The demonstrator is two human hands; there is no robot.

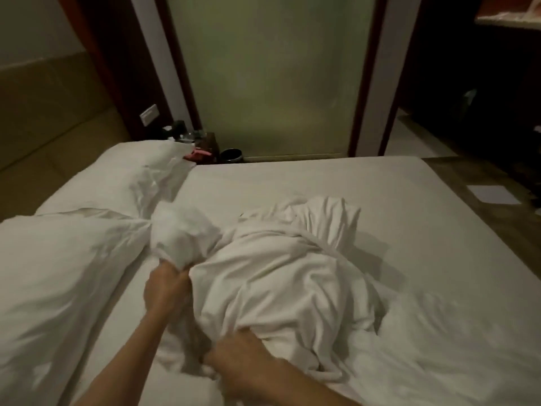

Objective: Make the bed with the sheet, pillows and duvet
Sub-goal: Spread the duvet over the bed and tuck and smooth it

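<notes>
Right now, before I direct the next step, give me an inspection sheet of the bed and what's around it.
Surface: mattress, far half bare and smooth.
Job's things: bunched duvet mid-bed; two pillows at left, one nearer, one farther.
Clutter: white paper on the floor at right.
Grippers: left hand grips white fabric; right hand grips the duvet's near edge.
Cables: nothing seen.
Surroundings: frosted glass panel beyond the bed; bedside table with dim items; dark bin.

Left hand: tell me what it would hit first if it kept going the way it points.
The left hand already grips a bunched corner of white bedding; straight on, probably the far pillow, though depth is unclear.
</notes>
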